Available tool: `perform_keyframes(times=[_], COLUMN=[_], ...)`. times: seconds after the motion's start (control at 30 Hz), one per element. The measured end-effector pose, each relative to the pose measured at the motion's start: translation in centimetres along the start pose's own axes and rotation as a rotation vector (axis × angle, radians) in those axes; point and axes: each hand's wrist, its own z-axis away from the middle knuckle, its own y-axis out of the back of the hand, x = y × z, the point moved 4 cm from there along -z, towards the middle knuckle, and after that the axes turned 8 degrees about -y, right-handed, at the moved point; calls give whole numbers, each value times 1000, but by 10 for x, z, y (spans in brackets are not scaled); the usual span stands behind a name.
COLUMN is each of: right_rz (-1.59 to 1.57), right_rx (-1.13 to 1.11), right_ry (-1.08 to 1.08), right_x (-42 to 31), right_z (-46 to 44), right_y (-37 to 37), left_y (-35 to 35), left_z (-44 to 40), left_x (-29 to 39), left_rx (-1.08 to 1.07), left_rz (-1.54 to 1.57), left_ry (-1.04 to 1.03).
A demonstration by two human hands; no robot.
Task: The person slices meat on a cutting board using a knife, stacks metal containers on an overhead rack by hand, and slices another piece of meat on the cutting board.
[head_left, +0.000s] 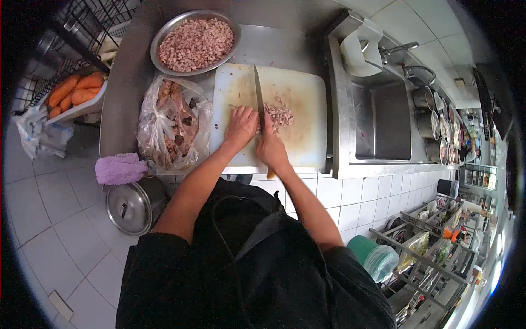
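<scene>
A long kitchen knife [258, 86] stands across the white cutting board [304, 142], its blade pointing away from me. My right hand [271, 149] is closed around its handle, whose yellowish butt shows below the palm. Left of the blade, my left hand [241, 127] lies on the board with curled fingers, pressing on meat that is mostly hidden beneath them. Chopped meat [280, 115] in small pinkish-brown bits lies just right of the blade. A clear plastic bag [150, 123] with large pieces of cooked meat [183, 120] rests left of the board.
Behind the board is a metal bowl [236, 39] of diced meat [196, 44]. A purple cloth [120, 168] hangs at the counter's front left edge, above a lidded pot [129, 209]. Carrots [66, 90] fill a bin at left. To the right is a steel sink [383, 123].
</scene>
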Motion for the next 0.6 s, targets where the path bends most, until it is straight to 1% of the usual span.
perform_keyframes(times=[0.03, 0.07, 0.13, 0.17, 0.23, 0.27, 0.33, 0.43, 0.47, 0.6], right_rz=[-24, -33, -49, -41, -22, 2, 51, 6, 17, 59], right_rx=[38, -11, -114, -122, -148, -154, -161, -91, -104, -87], right_ry=[40, 10, -55, -67, -94, -109, -134, -85, -134, -116], right_x=[-4, -3, -11, -14, -19, -21, -25, -16, -10, -6], right_z=[-13, -20, -23, -16, 14, 29, 56, 74, 73, 41], right_y=[4, 6, 23, 30, 37, 36, 30, 9, 3, -5], left_y=[1, 4, 9, 9, 13, 16, 20, 17, 15, 13], left_z=[-1, -2, -2, -1, -2, -1, -3, -2, -2, -4], left_x=[0, -2, -5, -4, -8, -10, -6, -3, -3, -6], left_rx=[-4, -8, 72, 112, 108, 107, 116, 89, 75, 40], left_rz=[12, 21, 31, 43, 75, 89, 87, 59, 43, 40], left_ry=[-2, -2, 23, 42, 81, 104, 76, 25, 6, -1])
